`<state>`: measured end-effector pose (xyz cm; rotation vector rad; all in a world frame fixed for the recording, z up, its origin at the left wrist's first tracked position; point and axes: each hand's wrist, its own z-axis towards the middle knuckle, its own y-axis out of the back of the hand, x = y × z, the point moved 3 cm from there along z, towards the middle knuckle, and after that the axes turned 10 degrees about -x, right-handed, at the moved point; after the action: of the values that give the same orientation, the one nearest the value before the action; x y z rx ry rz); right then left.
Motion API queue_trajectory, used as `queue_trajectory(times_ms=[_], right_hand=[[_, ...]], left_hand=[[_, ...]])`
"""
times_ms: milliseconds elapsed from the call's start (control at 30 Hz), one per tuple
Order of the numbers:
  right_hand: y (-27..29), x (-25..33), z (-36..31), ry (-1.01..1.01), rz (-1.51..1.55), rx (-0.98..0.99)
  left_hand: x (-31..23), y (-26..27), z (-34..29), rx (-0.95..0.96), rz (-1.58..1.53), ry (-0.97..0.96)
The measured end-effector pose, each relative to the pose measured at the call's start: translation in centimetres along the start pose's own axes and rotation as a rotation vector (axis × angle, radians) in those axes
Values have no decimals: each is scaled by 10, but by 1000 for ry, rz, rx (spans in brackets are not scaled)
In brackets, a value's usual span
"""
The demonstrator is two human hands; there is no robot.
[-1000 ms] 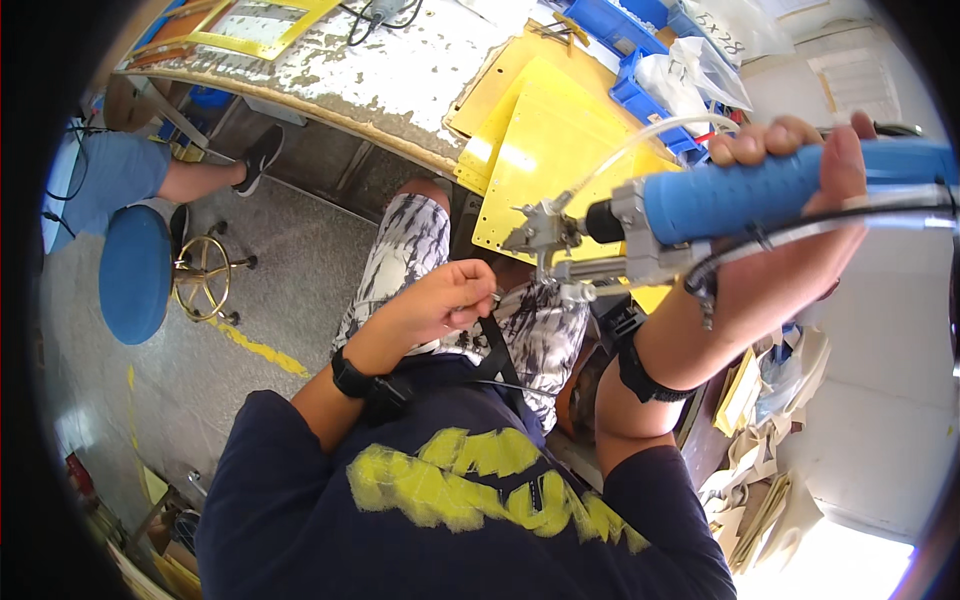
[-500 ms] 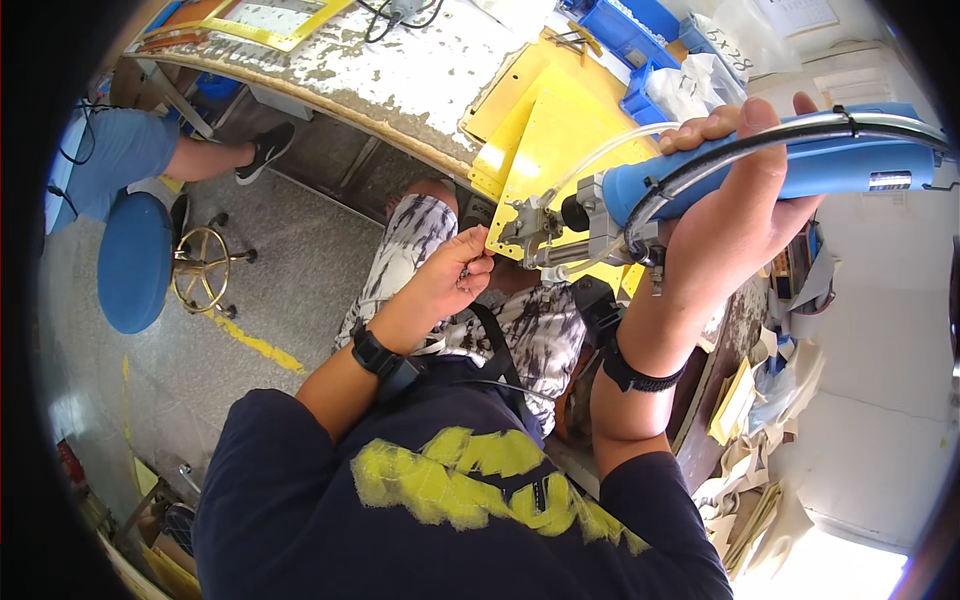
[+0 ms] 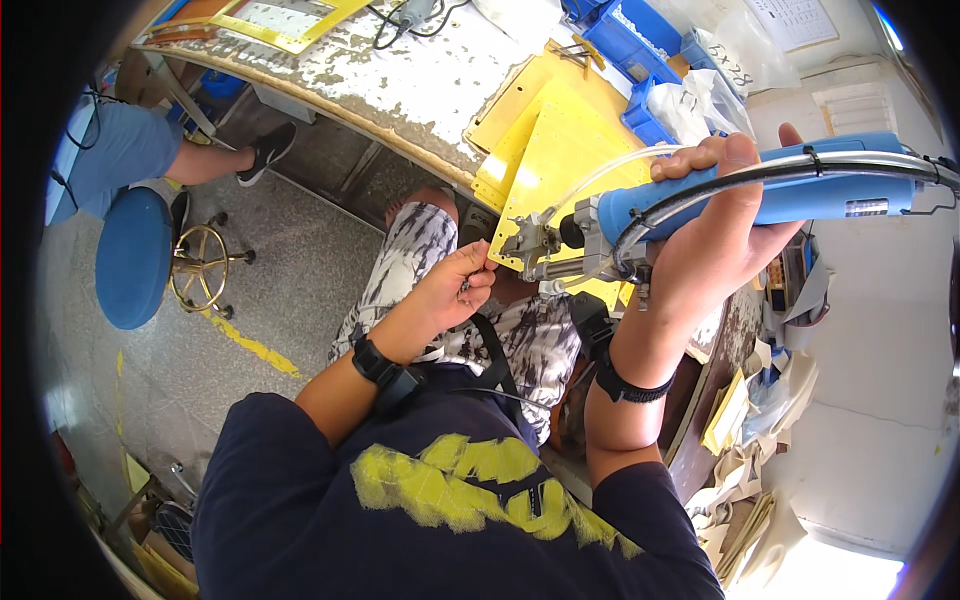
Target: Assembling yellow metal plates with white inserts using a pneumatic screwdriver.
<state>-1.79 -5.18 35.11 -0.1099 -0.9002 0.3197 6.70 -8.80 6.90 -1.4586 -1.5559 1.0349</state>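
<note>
From the blue stool (image 3: 133, 258), floor (image 3: 295, 265) stretches to our legs (image 3: 408, 258). Our left grip (image 3: 458, 286) is narrow (its contents we cannot tell), at the yellow panel (image 3: 572, 160) overhanging the tabletop (image 3: 425, 85) edge; our right grip (image 3: 715, 232) wraps the blue tool (image 3: 835, 172).

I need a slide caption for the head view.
Right hand grips a blue tool; left hand by a yellow sheet.

Workshop: worn workbench (image 3: 400, 90), blue parts bins (image 3: 615, 55), drilled yellow panels (image 3: 580, 140), blue power tool (image 3: 800, 205).
</note>
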Motion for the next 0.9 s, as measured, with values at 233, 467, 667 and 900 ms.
queue_trajectory(times_ms=[233, 467, 667, 900], right_hand=[[-1, -3, -2, 18, -1, 12], [4, -10, -4, 83, -81, -26], [1, -9, -8, 71, -71, -21], [2, -12, -8, 124, -100, 33]], left_hand=[[0, 1, 0, 60, -2, 6], [-1, 0, -1, 60, 2, -5], [-1, 0, -1, 20, 10, -2], [0, -1, -1, 23, 2, 3]])
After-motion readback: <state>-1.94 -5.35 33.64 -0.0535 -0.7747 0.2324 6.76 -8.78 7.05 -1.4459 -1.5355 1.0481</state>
